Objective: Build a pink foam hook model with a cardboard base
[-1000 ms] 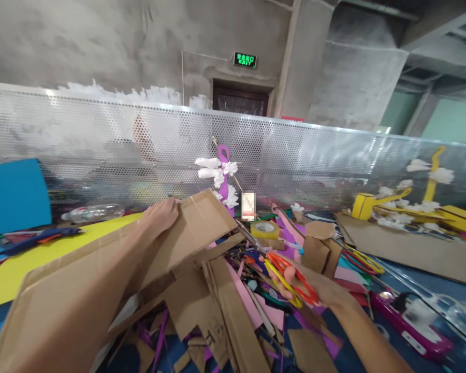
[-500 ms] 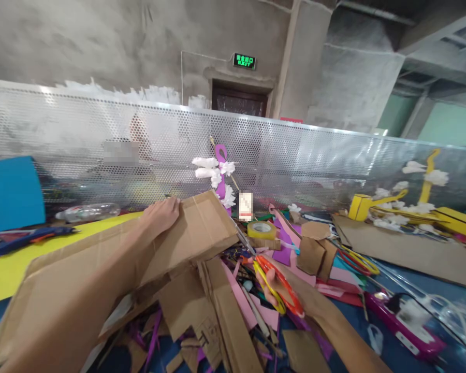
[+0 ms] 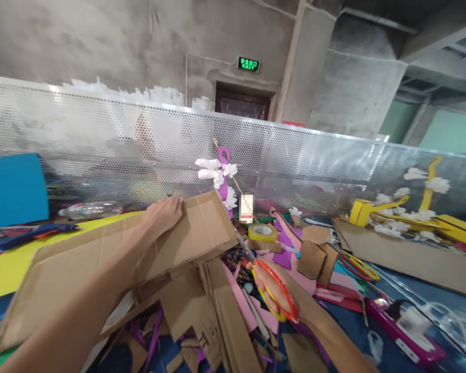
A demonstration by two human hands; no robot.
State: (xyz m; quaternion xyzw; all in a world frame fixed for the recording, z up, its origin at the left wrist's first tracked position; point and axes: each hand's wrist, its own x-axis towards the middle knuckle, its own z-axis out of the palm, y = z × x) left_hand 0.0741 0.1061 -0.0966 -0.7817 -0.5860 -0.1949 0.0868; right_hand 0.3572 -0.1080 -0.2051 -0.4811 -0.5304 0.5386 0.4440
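Note:
My left hand (image 3: 165, 214) grips the far edge of a large piece of brown cardboard (image 3: 194, 228) with folded-up edges, its fingers curled over the rim. In my right hand (image 3: 276, 290) is a pair of scissors (image 3: 275, 282) with orange and yellow handles. Their blades point up and left, at the right edge of the cardboard; whether they bite into it I cannot make out. Beneath the cardboard lie cut cardboard scraps (image 3: 186, 303) and pink paper strips (image 3: 241, 300). A roll of clear tape (image 3: 262, 231) sits just beyond the scissors.
A purple power strip (image 3: 406, 331) with plugs and cables lies at the right. A perforated metal screen (image 3: 314, 166) runs along the back. At the left are a blue glue gun (image 3: 42, 233), a plastic bottle (image 3: 91, 209) and a blue sheet (image 3: 15, 189). Yellow shapes with white tufts (image 3: 427, 202) stand back right.
The scissor handles have closed somewhat, and my right hand has turned a little around them. My left hand keeps its hold on the cardboard. The view has shifted slightly.

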